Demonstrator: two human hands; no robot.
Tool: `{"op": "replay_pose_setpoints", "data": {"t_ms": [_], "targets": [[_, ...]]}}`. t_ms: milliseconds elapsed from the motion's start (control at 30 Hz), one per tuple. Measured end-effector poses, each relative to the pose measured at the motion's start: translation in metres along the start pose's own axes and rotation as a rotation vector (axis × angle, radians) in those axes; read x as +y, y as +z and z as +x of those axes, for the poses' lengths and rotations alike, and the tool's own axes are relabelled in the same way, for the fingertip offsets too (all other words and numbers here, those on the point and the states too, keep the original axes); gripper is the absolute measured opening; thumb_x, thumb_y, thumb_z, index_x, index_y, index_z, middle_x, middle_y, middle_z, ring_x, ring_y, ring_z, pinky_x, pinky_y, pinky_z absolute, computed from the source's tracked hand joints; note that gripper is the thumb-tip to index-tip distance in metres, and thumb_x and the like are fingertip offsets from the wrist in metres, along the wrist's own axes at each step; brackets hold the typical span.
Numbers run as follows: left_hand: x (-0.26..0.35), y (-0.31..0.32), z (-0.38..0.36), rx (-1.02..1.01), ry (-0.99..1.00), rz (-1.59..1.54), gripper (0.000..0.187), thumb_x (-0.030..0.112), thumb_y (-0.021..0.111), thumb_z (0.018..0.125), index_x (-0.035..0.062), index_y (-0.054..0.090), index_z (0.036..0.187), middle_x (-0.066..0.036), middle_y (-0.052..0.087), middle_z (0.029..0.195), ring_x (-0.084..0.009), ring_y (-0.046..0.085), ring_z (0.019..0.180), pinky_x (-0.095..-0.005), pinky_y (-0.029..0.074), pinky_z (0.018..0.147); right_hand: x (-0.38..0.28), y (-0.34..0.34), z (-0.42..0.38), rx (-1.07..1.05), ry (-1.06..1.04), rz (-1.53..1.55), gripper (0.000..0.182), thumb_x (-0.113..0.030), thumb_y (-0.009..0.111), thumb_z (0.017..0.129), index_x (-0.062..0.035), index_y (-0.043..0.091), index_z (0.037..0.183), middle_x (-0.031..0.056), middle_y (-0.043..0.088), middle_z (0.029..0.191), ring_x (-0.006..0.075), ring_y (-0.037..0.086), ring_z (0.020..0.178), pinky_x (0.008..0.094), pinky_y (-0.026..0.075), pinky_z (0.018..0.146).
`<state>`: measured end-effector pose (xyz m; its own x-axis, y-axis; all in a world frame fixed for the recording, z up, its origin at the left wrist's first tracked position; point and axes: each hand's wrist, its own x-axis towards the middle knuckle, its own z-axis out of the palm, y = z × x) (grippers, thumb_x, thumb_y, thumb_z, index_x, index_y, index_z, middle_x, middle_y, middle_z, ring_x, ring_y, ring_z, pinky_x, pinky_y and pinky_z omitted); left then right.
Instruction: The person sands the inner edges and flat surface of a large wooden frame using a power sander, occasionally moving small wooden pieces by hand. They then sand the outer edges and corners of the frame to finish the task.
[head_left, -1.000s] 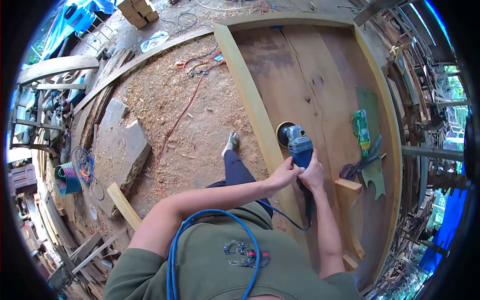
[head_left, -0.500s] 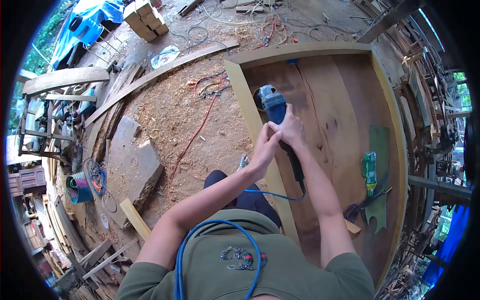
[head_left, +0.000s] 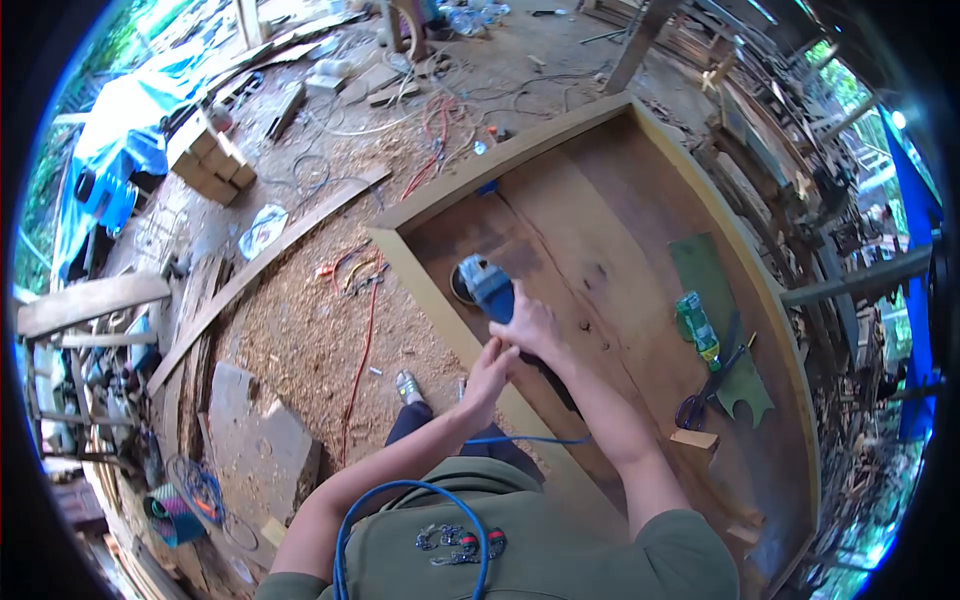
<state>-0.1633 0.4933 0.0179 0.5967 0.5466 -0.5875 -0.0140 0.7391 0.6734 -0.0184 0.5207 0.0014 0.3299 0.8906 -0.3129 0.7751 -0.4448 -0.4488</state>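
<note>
A blue angle grinder [head_left: 486, 285] rests its disc on a large brown wooden panel [head_left: 610, 240] framed by a pale wooden rim [head_left: 428, 290]. My right hand [head_left: 530, 328] wraps around the grinder's body just behind its head. Against the tool's rear, close to the panel's near rim, my left hand [head_left: 490, 372] is closed on the handle. A blue cord [head_left: 520, 439] runs from the grinder back toward my chest and loops over my green shirt.
On the panel's right side lie a green bottle [head_left: 697, 329], scissors [head_left: 706, 392], a green sheet [head_left: 720, 300] and a small wood block [head_left: 695, 440]. Sawdust, red cables [head_left: 362, 340], planks, stacked bricks [head_left: 210, 160] and a blue tarp [head_left: 110, 160] cover the ground at left.
The grinder and both hands have travelled away from me along the panel's left rim toward its far corner. My view has swung, showing more of the yard beyond.
</note>
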Motion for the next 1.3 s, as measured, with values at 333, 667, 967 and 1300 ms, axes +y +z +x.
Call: {"op": "replay_pose_setpoints", "data": {"t_ms": [333, 667, 967, 1300], "targets": [[0.041, -0.021, -0.035, -0.409, -0.173, 0.124, 0.047, 0.024, 0.055, 0.097, 0.0048, 0.043, 0.138, -0.007, 0.051, 0.131, -0.0167, 0.05, 0.117, -0.0341, 0.041, 0.1, 0.097, 0.016, -0.06, 0.151, -0.004, 0.584, 0.075, -0.036, 0.077, 0.067, -0.0028, 0.045, 0.126, 0.0139, 0.063, 0.097, 0.0279, 0.066, 0.077, 0.0385, 0.054, 0.077], [0.172, -0.059, -0.126, -1.415, 0.543, 0.157, 0.063, 0.046, 0.07, 0.085, -0.0115, 0.063, 0.111, -0.023, 0.066, 0.102, -0.0369, 0.064, 0.098, -0.0521, 0.047, 0.093, 0.129, 0.009, -0.06, -0.299, 0.359, 1.571, 0.046, -0.036, 0.069, 0.077, -0.0045, 0.051, 0.105, 0.0104, 0.061, 0.085, 0.0197, 0.065, 0.066, 0.0336, 0.057, 0.061], [0.229, -0.007, -0.181, -1.535, 0.729, 0.469, 0.024, 0.034, 0.062, 0.094, 0.0139, 0.074, 0.1, -0.003, 0.067, 0.098, -0.018, 0.06, 0.078, -0.0276, 0.051, 0.064, 0.134, 0.021, -0.044, -0.324, 0.341, 1.83, 0.061, -0.06, 0.062, 0.083, -0.0034, 0.052, 0.102, 0.0121, 0.062, 0.077, 0.023, 0.066, 0.062, 0.0364, 0.058, 0.059], [0.252, -0.004, -0.185, -1.63, 0.711, 0.428, 0.015, 0.011, 0.057, 0.093, 0.0096, 0.072, 0.091, -0.001, 0.062, 0.08, -0.0067, 0.044, 0.05, -0.0214, 0.031, 0.043, 0.123, 0.001, -0.05, 0.047, 0.457, 0.687, 0.085, -0.083, 0.047, 0.075, -0.003, 0.069, 0.088, 0.0116, 0.068, 0.079, 0.0218, 0.067, 0.074, 0.0342, 0.052, 0.071]]}}
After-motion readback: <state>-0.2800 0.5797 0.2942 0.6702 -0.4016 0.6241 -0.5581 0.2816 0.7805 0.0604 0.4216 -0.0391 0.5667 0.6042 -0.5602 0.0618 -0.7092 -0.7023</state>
